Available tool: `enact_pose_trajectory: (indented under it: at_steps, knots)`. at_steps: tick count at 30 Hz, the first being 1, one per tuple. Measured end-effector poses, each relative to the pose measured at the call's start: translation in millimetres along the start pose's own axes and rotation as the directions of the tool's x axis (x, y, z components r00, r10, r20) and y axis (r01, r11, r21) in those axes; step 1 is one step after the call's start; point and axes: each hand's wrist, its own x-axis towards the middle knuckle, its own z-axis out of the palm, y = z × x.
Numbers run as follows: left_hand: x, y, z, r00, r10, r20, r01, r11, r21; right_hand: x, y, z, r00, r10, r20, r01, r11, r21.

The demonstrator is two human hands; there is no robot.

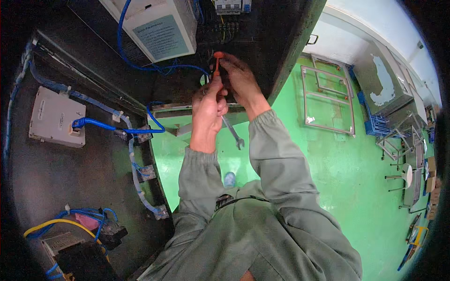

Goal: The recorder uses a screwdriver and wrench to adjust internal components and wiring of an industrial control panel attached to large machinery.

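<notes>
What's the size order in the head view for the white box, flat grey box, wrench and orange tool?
Largest to smallest:
1. White box, cut off at top
2. Flat grey box
3. Wrench, visible part
4. Orange tool, visible part

The smooth metal wrench (233, 133) is shining; behind it, glossy floor (337, 178) is gleaming; above, an orange tool (217, 66) is looking plastic; below, matt cloth sleeves (281, 152) are creasing.

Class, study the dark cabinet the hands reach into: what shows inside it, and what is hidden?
Inside are a pale box, a blue cable, white breakers and an orange tool. The left hand and right hand cover whatever lies directly behind them.
</notes>
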Motion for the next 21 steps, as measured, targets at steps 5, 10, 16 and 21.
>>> enact_pose_trajectory:
  at_steps: [5, 10, 16, 21]
  knots:
    - [10.5, -23.2, -12.2, 0.875, 0.472, -0.108, -0.355, 0.777, 0.520, -15.0, -12.2, 24.1, 0.994, 0.097, -0.042, -0.099, 0.993, -0.067]
    - [-9.8, -4.2, 5.8, 0.991, 0.100, -0.086, -0.082, 0.979, 0.189, -7.1, -14.2, 4.9, 0.986, 0.149, 0.077, -0.161, 0.971, 0.177]
    - [-5.9, -1.5, 0.1, 0.997, 0.076, 0.001, -0.075, 0.992, 0.106, -12.9, -17.1, 8.0, 0.959, 0.267, 0.091, -0.281, 0.933, 0.224]
    - [-5.0, -7.9, 6.2, 0.958, 0.261, -0.119, -0.210, 0.920, 0.329, -8.9, -10.9, 3.0, 0.983, 0.157, 0.091, -0.170, 0.971, 0.165]
